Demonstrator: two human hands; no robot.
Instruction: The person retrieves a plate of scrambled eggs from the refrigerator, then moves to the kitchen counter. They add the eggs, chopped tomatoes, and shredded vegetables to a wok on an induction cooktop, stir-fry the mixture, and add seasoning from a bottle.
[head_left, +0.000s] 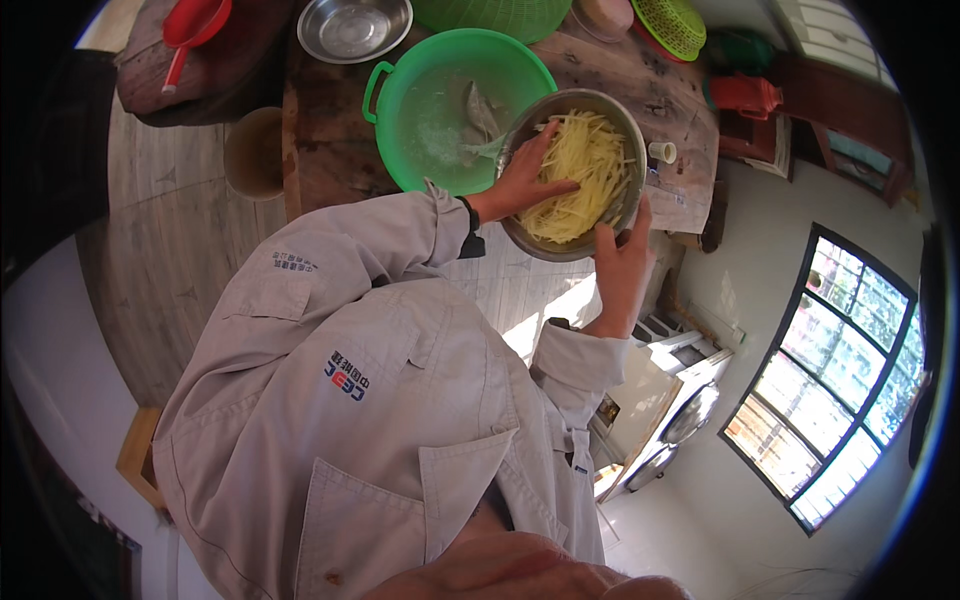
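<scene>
A metal bowl (631, 127) of pale yellow shreds (581, 172), which look like cut potato, is tilted towards a green plastic basin (390, 142) with two handles. Water runs over the bowl's left rim into the cloudy water of the basin. My left hand (529, 176) lies on the shreds inside the bowl, fingers and thumb spread. The near right rim of the bowl is gripped by my right hand (626, 262), thumb on the near side. A greyish shape (480, 109) shows in the basin; what it is I cannot tell.
On the wooden table (330, 150) stand a steel basin (355, 28), a green basket (495, 15), a yellow-green colander (675, 26) and a small cup (662, 152). A red ladle (196, 22) lies on a side surface at the left. A round container (253, 154) stands below the table's left edge.
</scene>
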